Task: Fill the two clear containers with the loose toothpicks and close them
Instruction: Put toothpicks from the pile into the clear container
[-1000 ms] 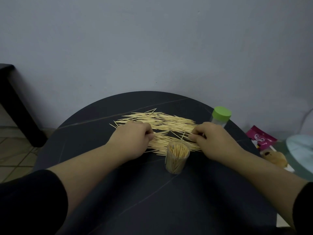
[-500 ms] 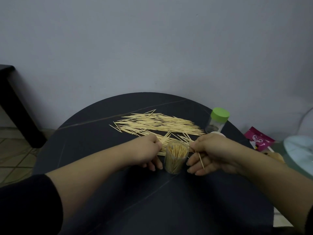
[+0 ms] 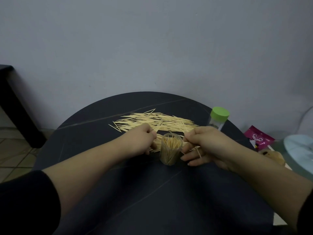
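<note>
Flanking the open container (image 3: 171,150), left hand (image 3: 140,141) and right hand (image 3: 207,145) each pinched toothpicks (image 3: 158,126); loose pile (image 3: 152,119) lay behind it.

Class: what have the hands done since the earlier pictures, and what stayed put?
Both hands drew back from the toothpick pile toward the person: the left hand and right hand now each pinch toothpicks beside the open container. Container, pile and green-lidded container stayed.

On the table (image 3: 118,192) the open container (image 3: 170,150) stands between the left hand (image 3: 140,141) and right hand (image 3: 208,143) (toothpicks upright inside it). The loose toothpicks (image 3: 157,122) lie spread behind it. The capped container (image 3: 217,121) stands behind the right hand, near the table's edge.
</note>
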